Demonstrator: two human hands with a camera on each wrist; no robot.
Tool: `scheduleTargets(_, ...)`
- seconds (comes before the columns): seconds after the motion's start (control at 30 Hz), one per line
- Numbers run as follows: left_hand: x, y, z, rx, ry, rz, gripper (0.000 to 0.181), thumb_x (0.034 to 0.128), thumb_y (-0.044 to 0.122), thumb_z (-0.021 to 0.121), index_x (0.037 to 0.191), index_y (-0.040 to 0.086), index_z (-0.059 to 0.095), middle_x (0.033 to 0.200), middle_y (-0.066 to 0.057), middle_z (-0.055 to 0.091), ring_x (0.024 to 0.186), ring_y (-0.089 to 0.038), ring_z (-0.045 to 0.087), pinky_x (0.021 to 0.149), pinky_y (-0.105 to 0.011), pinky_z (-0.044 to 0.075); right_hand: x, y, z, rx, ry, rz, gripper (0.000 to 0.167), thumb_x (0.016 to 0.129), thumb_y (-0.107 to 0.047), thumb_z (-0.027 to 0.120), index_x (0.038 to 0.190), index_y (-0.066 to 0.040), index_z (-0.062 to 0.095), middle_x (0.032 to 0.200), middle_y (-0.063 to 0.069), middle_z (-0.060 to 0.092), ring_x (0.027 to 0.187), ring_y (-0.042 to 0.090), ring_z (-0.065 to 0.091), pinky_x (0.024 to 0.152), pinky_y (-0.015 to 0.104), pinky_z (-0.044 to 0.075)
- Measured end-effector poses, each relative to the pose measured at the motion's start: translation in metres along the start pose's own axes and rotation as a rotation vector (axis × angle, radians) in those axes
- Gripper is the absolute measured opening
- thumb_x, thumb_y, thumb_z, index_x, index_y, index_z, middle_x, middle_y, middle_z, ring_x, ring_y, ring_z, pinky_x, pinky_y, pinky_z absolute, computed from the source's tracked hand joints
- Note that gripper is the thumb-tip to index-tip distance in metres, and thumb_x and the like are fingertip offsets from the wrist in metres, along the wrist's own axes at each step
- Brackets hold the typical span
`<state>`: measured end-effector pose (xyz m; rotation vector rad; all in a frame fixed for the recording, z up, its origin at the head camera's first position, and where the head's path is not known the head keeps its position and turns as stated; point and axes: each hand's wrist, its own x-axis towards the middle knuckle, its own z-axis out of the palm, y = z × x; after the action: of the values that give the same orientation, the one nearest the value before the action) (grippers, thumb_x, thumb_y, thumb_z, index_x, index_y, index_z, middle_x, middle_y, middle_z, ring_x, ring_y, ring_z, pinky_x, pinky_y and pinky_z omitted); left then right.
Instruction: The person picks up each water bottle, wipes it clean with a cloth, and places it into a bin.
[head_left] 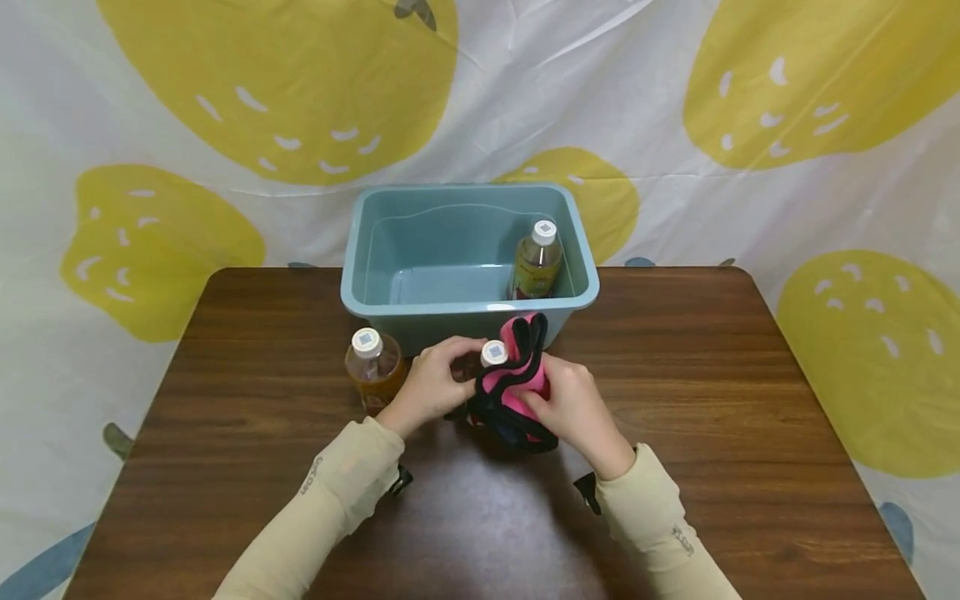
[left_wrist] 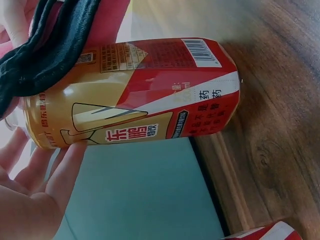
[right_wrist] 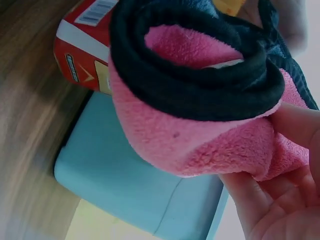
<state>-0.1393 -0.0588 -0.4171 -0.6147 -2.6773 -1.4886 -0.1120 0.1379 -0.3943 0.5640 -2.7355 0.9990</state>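
Observation:
My left hand [head_left: 431, 383] holds a white-capped drink bottle [left_wrist: 145, 95] with a red and gold label, its thumb and fingers about the upper part. In my right hand [head_left: 577, 404] is a folded pink cloth [right_wrist: 200, 150] with black edging, pinched between thumb and fingers. The cloth lies against the bottle's right side and hides part of it in the head view. The bottle stands upright on the table, just in front of a blue-green plastic bin [head_left: 465, 308].
A second white-capped bottle [head_left: 375, 371] stands left of my left hand. Inside the bin, at its right end, stands another bottle [head_left: 536, 262]. The brown wooden table [head_left: 262, 467] reaches back to a lemon-patterned curtain [head_left: 480, 100].

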Motion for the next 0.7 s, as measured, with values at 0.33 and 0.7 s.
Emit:
scheduleTargets(0.33, 0.001, 0.002, 0.0, 0.037, 0.02, 0.021, 0.038, 0.0704, 0.016, 0.077, 0.105, 0.009, 0.065, 0.103, -0.005, 0.065, 0.092, -0.017, 0.06, 0.077, -0.031, 0.051, -0.011, 0.01, 0.013, -0.072, 0.029, -0.004, 0.019, 0.067, -0.001, 0.075, 0.078, -0.002, 0.06, 0.064, 0.006, 0.06, 0.057, 0.018, 0.053, 0.053, 0.031, 0.045)
scheduleTargets(0.7, 0.003, 0.004, 0.001, -0.001, -0.014, -0.025, 0.042, 0.0701, 0.022, 0.078, 0.108, 0.009, 0.064, 0.104, -0.005, 0.064, 0.091, -0.018, 0.059, 0.075, -0.03, 0.052, -0.028, 0.043, 0.054, -0.054, 0.021, 0.116, 0.018, 0.062, -0.003, 0.075, 0.061, -0.005, 0.057, 0.056, 0.007, 0.06, 0.053, 0.024, 0.059, 0.047, 0.034, 0.044)
